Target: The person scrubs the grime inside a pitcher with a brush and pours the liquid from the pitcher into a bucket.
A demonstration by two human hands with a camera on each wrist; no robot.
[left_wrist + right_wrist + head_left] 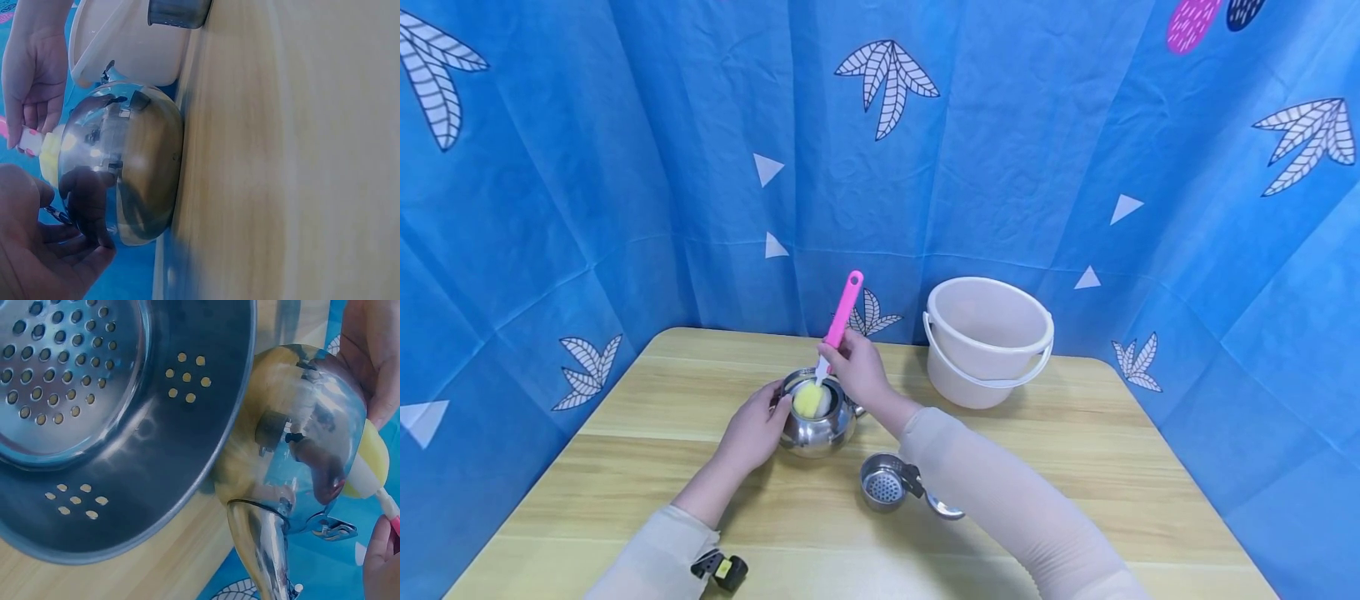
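Observation:
A round, shiny steel teapot (820,437) stands on the table with its mouth uncovered. My left hand (756,425) grips its left side, thumb near the rim; the left wrist view shows the fingers (87,262) around the metal body. With my right hand (861,367) I hold a sponge brush by its pink handle (846,307), which slants up and away. Its yellow and white sponge head (808,401) is at the pot's mouth, partly inside. In the right wrist view the spout (259,550) and the yellow sponge (375,453) both show.
A perforated steel strainer basket (882,485) stands in front of the pot, looming large in the right wrist view. Beside it lies a shiny round lid (946,508), partly hidden by my right sleeve. A white bucket (958,367) stands at the back right, before a blue curtain (865,208).

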